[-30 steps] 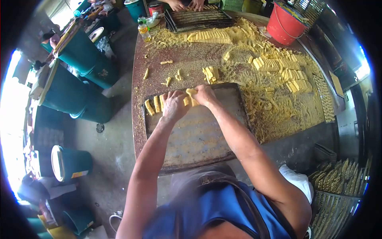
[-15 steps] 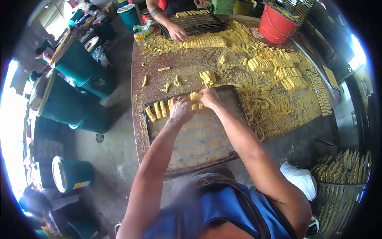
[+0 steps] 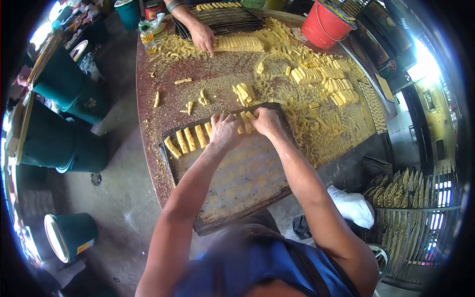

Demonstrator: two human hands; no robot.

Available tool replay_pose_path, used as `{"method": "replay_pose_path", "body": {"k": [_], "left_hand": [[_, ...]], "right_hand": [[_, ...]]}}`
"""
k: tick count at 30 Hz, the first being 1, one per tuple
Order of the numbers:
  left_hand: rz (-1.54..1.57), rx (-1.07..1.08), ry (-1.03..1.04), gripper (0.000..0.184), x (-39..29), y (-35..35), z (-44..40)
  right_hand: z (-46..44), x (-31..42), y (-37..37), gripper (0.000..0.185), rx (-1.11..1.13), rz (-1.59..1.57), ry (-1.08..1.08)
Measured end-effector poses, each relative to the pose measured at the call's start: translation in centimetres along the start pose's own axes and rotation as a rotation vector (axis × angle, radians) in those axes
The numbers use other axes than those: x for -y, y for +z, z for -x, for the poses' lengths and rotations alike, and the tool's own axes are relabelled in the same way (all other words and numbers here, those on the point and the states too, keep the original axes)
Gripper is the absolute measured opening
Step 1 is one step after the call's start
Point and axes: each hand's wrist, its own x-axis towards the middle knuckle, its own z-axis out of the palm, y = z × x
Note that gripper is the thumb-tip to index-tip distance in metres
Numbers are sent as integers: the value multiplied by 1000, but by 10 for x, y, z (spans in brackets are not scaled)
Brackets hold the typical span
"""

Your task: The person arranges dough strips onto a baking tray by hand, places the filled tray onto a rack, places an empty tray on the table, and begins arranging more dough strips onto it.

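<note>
A dark metal baking tray (image 3: pixel 237 183) lies on the near edge of the table, tilted to my view. Along its far edge runs a row of yellow dough strips (image 3: pixel 190 139), set side by side. My left hand (image 3: pixel 226 131) bends its fingers down over strips in the middle of the row; its fingertips are partly hidden. At the right end of the row, my right hand (image 3: pixel 267 122) pinches a dough strip (image 3: pixel 250 116) between thumb and fingers. Just beyond the tray sits a small pile of cut strips (image 3: pixel 243 93).
Across the table (image 3: pixel 198 69), a co-worker's hand (image 3: pixel 203 37) touches a long row of sliced dough (image 3: pixel 238 44). More sliced dough (image 3: pixel 316 75) and crumbs cover the right side. A red bucket (image 3: pixel 324 25) and a bottle (image 3: pixel 148 40) stand on the table. Green bins (image 3: pixel 54 133) line the left.
The camera view has shifted, so the scene sits further left. My right hand's fingers have lowered a dough strip into the row. The co-worker's hand stays at the sliced dough.
</note>
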Motion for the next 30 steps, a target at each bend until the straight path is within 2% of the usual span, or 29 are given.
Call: {"method": "replay_pose_path", "body": {"k": [4, 5, 7, 9, 11, 12, 13, 15, 17, 18, 19, 21, 22, 25, 26, 29, 30], "left_hand": [[11, -101, 74, 49, -14, 12, -7], [5, -95, 63, 49, -15, 15, -10], [-39, -23, 48, 49, -20, 14, -15], [-43, 40, -49, 48, -27, 11, -16], [-37, -27, -88, 47, -28, 12, -19], [-2, -108, -116, 48, -27, 8, -32], [11, -186, -127, 39, -16, 12, -50], [247, -280, -391, 33, -1, 24, -93], [283, -96, -533, 38, 9, 39, -130], [259, -59, -479, 42, 16, 51, -138], [235, -31, -451, 38, 30, 69, -145], [311, -9, -620, 34, 23, 64, -155], [301, -2, -622, 34, 27, 68, -154], [311, -61, -548, 29, 38, 70, -146], [281, -46, -521, 27, 39, 67, -145], [206, -29, -465, 24, 38, 63, -141], [200, -15, -472, 25, 39, 63, -142]], "right_hand": [[-6, -13, 0, 27, -71, -19, -60], [-11, -19, 2, 27, -59, -24, -66], [-23, -32, 5, 21, -21, -222, -233], [-38, -41, 5, 17, 2, -237, -289], [-53, -48, -7, 15, 197, -384, -229], [-74, -55, -9, 15, 124, -469, -196], [-97, -59, -18, 23, 40, -474, -228], [-151, -54, -18, 42, 78, -149, -181], [-143, -21, -44, 50, 343, -69, -47], [-155, -14, -32, 44, 325, 13, -83], [-175, -21, -1, 37, 406, -185, -101], [-190, -12, 23, 25, 381, -52, -91], [-193, -10, 31, 20, 338, -116, -110], [-187, -12, 23, 22, 347, -262, -168], [-168, -11, -10, 23, 415, -450, -102], [-192, -32, 6, 19, 355, -697, -32], [-192, -39, -2, 28, 413, -721, 22]]}}
